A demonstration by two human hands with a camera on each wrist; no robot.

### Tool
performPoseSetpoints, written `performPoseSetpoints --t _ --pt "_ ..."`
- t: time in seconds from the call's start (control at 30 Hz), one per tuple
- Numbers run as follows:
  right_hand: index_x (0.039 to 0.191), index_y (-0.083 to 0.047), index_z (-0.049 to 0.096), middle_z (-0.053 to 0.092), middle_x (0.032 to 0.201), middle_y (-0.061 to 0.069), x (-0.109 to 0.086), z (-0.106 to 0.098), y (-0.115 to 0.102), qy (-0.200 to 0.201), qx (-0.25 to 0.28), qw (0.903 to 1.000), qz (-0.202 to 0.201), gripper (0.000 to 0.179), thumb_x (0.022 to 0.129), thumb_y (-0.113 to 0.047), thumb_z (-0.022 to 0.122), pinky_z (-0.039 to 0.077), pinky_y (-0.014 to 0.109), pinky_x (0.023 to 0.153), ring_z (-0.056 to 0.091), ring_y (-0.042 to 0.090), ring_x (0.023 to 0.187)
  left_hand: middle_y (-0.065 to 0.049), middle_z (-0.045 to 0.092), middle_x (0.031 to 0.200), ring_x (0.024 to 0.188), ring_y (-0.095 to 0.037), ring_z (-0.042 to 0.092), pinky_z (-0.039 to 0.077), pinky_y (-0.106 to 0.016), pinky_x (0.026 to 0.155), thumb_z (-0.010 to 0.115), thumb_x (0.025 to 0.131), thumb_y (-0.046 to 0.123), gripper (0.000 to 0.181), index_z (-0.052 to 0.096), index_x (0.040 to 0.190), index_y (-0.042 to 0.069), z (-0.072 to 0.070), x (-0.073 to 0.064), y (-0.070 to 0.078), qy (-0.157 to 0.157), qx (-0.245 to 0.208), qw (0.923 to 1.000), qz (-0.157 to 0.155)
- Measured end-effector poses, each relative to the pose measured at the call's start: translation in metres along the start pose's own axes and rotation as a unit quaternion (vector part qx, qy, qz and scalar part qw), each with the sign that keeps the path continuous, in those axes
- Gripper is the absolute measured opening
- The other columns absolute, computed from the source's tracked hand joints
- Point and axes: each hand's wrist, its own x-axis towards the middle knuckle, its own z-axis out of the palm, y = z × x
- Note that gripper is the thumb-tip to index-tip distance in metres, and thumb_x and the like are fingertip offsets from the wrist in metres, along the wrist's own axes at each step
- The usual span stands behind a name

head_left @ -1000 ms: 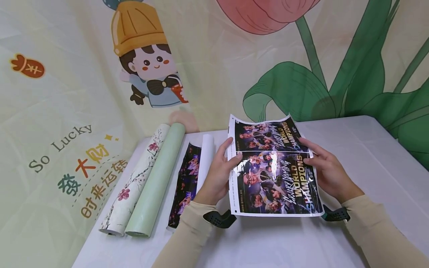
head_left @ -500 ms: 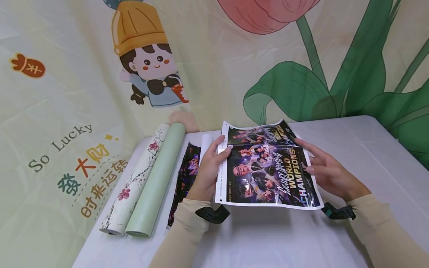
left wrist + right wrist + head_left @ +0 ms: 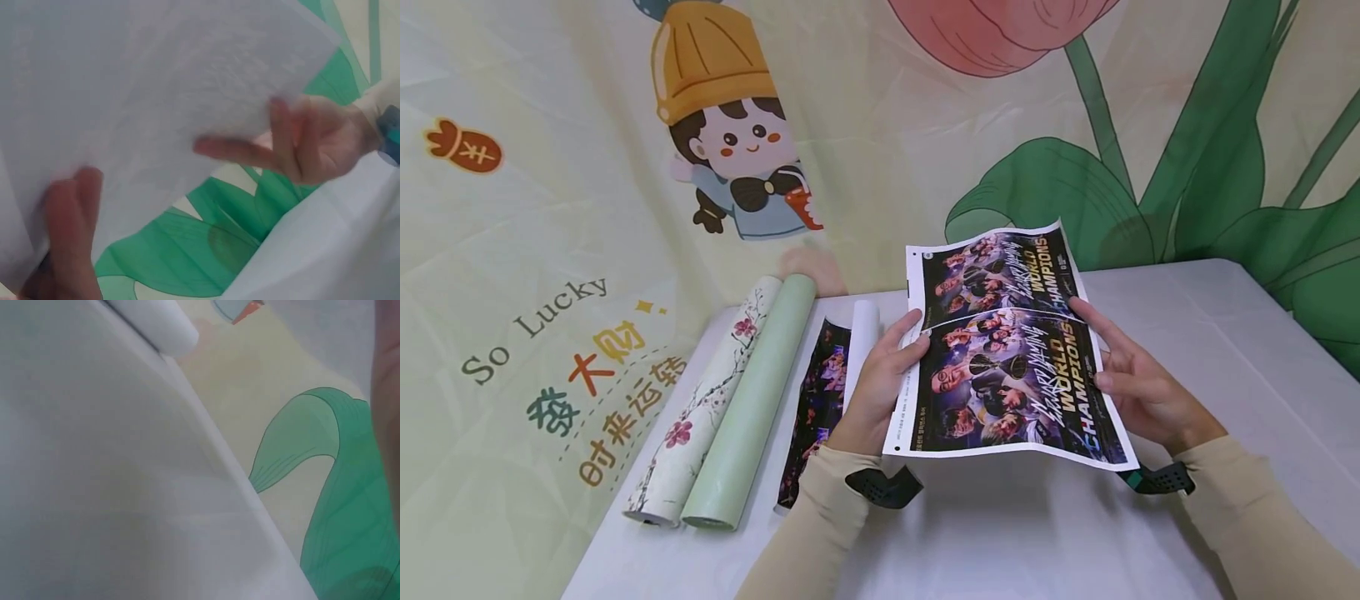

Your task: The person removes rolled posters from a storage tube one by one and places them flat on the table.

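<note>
A glossy printed poster sheet with a white border is held raised over the table, tilted, with a crease line across its upper half. My left hand pinches its left edge, thumb on the printed face. At the opposite edge my right hand grips it, thumb at the front and other fingers behind. From the left wrist view the pale back of the sheet shows, with fingers of the left hand and of the right hand against it. Only a blurred strip of hand shows in the right wrist view.
Left on the white table lie a flower-patterned roll, a light green roll, a dark printed sheet and a white roll. A printed cloth backdrop hangs behind the table.
The sheet dipped and shifted left, then its far edge rose and it came back right, now tilted up more. Both hands keep hold; the right hand sits slightly lower on its edge.
</note>
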Motion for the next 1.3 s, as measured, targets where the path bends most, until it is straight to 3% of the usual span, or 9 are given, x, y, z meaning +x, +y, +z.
performPoseSetpoints --t 0.2,0.53,0.63,0.87,1.1,1.3 --pt "0.148 -0.036 -0.005 0.025 0.149 0.011 0.002 -0.002 -0.001 -0.036 0.06 0.9972 -0.025 0.076 0.095 0.011 0.024 0.043 0.047 0.09 0.045 0.036 0.122 -0.016 0.046 0.131 0.098 -0.02 0.061 0.052 -0.03 0.076 0.047 0.096 0.011 0.053 0.027 0.145 0.014 0.002 0.005 -0.009 0.016 0.02 0.9997 0.005" --pt "0.149 -0.031 -0.006 0.022 0.15 0.012 0.007 -0.001 0.004 -0.04 0.122 0.9902 -0.056 0.071 0.096 0.009 0.022 0.045 0.041 0.09 0.047 0.034 0.12 -0.017 0.051 0.125 0.087 -0.016 0.064 0.053 -0.027 0.072 0.047 0.096 0.012 0.047 0.035 0.142 0.014 0.007 0.008 -0.02 0.054 0.031 0.998 -0.014" --pt "0.149 -0.031 -0.002 0.024 0.149 0.011 0.006 0.001 0.003 -0.015 0.121 0.9908 -0.058 0.069 0.097 0.007 0.023 0.046 0.04 0.088 0.048 0.034 0.119 -0.016 0.053 0.121 0.085 -0.015 0.064 0.053 -0.027 0.07 0.047 0.096 0.011 0.047 0.036 0.141 0.013 0.009 0.009 -0.025 0.057 0.028 0.9978 -0.017" --pt "0.149 -0.031 0.008 0.017 0.151 0.006 0.002 0.006 -0.001 0.069 0.053 0.9938 -0.069 0.064 0.098 -0.003 0.033 0.049 0.035 0.084 0.053 0.027 0.114 -0.017 0.055 0.117 0.085 -0.017 0.064 0.053 -0.028 0.07 0.047 0.096 0.012 0.047 0.036 0.141 0.012 0.016 0.009 -0.034 0.064 0.011 0.9972 -0.038" --pt "0.149 -0.031 0.008 0.014 0.152 0.007 0.003 0.005 -0.001 0.043 0.142 0.9833 -0.106 0.063 0.098 0.002 0.021 0.047 0.036 0.087 0.052 0.031 0.114 -0.016 0.056 0.119 0.089 -0.02 0.065 0.053 -0.031 0.072 0.051 0.094 0.014 0.045 0.042 0.139 0.013 0.019 0.008 -0.044 0.079 -0.011 0.9941 -0.073" --pt "0.149 -0.034 0.012 0.001 0.153 0.004 0.001 0.004 -0.002 0.081 0.101 0.9862 -0.103 0.064 0.098 0.002 0.023 0.048 0.035 0.084 0.055 0.029 0.11 -0.016 0.058 0.114 0.082 -0.02 0.066 0.054 -0.03 0.066 0.053 0.093 0.014 0.039 0.049 0.132 0.015 0.021 0.007 -0.047 0.095 0.012 0.9923 -0.078"
